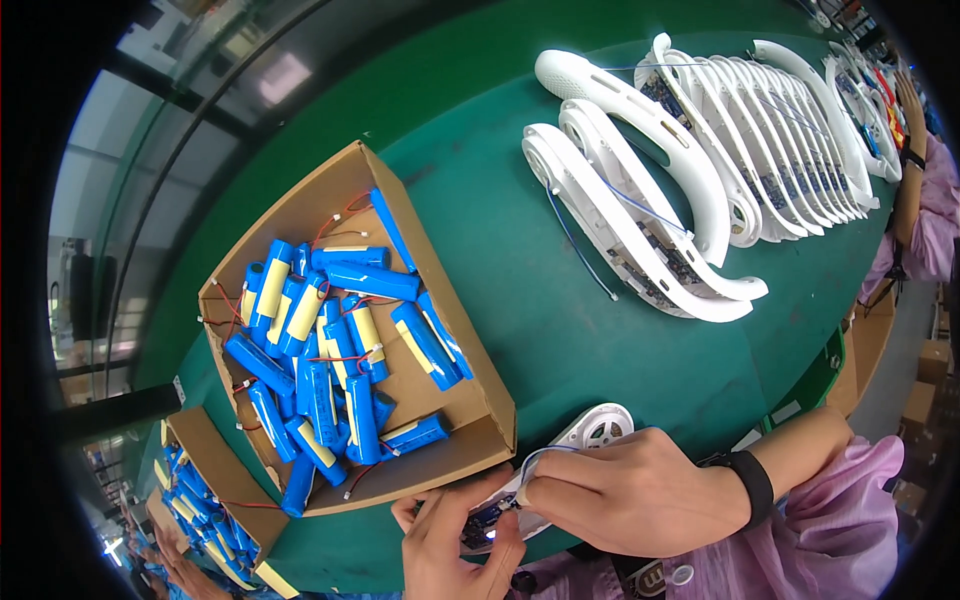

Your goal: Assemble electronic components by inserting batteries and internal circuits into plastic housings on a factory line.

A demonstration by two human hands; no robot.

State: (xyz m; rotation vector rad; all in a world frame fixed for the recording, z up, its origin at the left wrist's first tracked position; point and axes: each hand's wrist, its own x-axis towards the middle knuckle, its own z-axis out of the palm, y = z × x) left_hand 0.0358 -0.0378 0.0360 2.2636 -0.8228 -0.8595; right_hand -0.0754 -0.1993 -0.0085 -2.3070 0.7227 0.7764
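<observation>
Low in the view, a curved white plastic housing [608, 420] with a round spoked end lies under my hands. Its inner side faces up and shows a dark circuit board [482, 522] with a small bright light. My left hand [450, 540] grips the housing around the board, thumb and fingers on either side. My right hand [635, 495] bends over the housing, its fingers pinched together beside the board. A thin pale wire [537, 455] loops up by those fingers; whatever sits between the fingertips is hidden. A dark band circles my right wrist.
A cardboard box [485, 440] of blue cylindrical battery packs [345, 340] stands left of my hands. Farther back lie more white housings [640, 230], several in a row. Another box [215, 455] of packs is lower left. Other people's hands show at far right [912, 110] and lower left [180, 565].
</observation>
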